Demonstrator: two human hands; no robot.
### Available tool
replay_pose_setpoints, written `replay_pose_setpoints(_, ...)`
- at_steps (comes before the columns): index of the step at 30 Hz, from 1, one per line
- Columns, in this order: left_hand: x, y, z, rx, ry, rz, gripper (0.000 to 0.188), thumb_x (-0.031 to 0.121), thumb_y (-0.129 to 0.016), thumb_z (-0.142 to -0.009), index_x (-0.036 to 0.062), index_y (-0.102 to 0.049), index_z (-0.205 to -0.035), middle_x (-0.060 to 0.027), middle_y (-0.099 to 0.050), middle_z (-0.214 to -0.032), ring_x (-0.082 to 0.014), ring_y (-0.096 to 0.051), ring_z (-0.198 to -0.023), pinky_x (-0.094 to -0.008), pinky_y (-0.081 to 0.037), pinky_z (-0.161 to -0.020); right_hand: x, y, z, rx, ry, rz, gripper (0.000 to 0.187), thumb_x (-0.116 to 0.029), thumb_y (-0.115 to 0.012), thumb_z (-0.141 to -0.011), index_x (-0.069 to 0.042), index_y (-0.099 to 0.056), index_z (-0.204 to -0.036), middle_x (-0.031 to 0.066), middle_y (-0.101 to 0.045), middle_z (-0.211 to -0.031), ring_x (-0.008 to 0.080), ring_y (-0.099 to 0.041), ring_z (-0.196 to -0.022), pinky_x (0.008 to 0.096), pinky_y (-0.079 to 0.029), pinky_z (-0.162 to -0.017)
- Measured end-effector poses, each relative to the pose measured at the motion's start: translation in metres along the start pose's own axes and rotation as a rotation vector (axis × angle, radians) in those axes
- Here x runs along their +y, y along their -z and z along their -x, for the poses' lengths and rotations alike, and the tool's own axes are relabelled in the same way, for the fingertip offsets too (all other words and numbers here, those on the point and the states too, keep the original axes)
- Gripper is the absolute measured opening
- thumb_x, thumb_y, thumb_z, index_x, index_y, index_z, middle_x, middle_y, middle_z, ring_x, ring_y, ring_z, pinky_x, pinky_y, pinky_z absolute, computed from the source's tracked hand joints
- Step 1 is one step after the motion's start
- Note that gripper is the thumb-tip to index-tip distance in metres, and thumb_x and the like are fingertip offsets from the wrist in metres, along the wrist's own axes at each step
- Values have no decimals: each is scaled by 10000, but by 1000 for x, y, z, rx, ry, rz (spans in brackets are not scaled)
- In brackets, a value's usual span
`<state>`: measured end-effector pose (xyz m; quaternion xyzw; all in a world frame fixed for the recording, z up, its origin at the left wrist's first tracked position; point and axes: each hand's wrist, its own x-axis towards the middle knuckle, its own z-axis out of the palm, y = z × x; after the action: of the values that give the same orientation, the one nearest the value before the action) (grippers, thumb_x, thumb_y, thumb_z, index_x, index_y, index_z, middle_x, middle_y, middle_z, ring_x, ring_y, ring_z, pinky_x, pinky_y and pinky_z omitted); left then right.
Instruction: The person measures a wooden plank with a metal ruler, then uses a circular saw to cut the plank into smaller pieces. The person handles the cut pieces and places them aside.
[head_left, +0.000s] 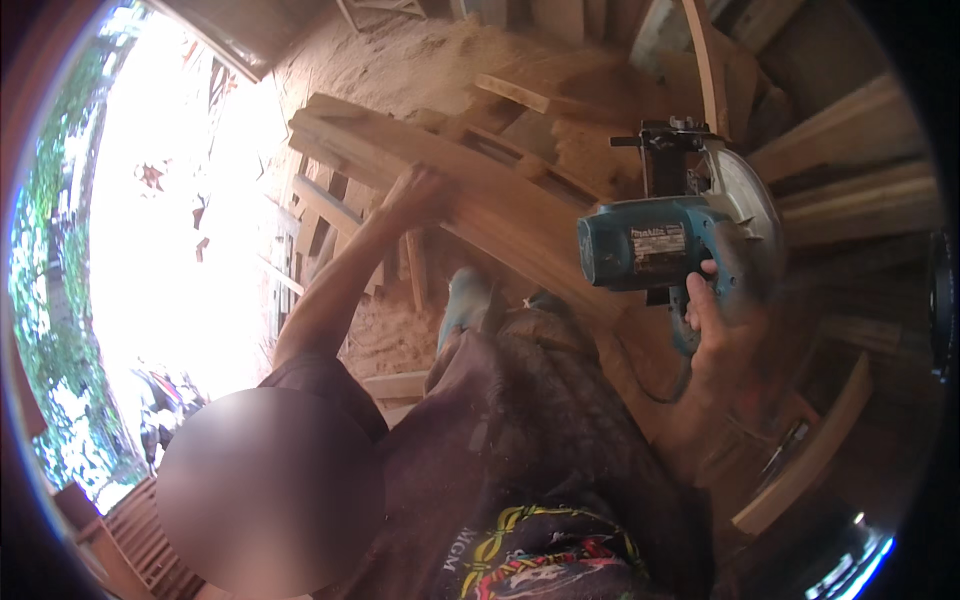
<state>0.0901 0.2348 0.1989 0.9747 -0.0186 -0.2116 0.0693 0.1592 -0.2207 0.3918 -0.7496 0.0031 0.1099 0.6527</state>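
A teal circular saw (612, 245) with a pale metal blade guard is in my right hand (708, 320), whose fingers wrap round its rear handle. The saw is at the right end of a long, wide wooden board (520, 215) that slants across the middle. How the saw's blade meets the wood is hidden. Farther left, my left hand (422, 192) is closed on the board's near edge, its fingertips mostly out of sight.
Wood offcuts (330, 208) lie below the board on the left. Sawdust (400, 65) covers the ground behind. More planks (860, 205) lean at the right, and a curved wooden piece (805, 460) lies nearer. My shoe (462, 300) is close to the board.
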Motion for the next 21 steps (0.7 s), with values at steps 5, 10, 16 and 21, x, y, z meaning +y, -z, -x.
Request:
replay_pose_setpoints(5,101,-27,27,205,-223,102,635,481,-938,-723,192,-730,-1249,-84,-755,-1242,-323,-679,-1232,-515,-434,-1147,26,51,12,114,48,-94,203,-30,-801,-946,-5,-727,-1134,6,-658,-806,49,-513,-613,234,-386,-549)
replay_pose_setpoints(10,117,9,-38,97,103,29,609,523,-901,-791,191,-718,-1267,-98,-780,-1210,-349,-701,-1219,-514,-475,-1110,28,61,17,204,68,-159,227,-35,-820,-938,-1,-728,-1143,18,-666,-821,57,-511,-618,232,-405,-573)
replay_pose_setpoints(16,163,28,-62,222,254,331,646,531,-882,-814,148,-696,-1299,-194,-781,-1184,-445,-721,-1175,-559,-535,-1027,21,78,35,203,71,-109,254,38,-753,-903,7,-712,-1152,76,-688,-903,85,-510,-621,258,-422,-565)
replay_pose_setpoints(21,204,69,-22,330,525,534,901,558,-865,-819,77,-532,-1505,-266,-671,-1389,-449,-618,-1346,-564,-483,-1116,20,83,37,166,74,-109,345,78,-729,-900,23,-681,-1238,89,-683,-1020,100,-531,-627,267,-439,-558)
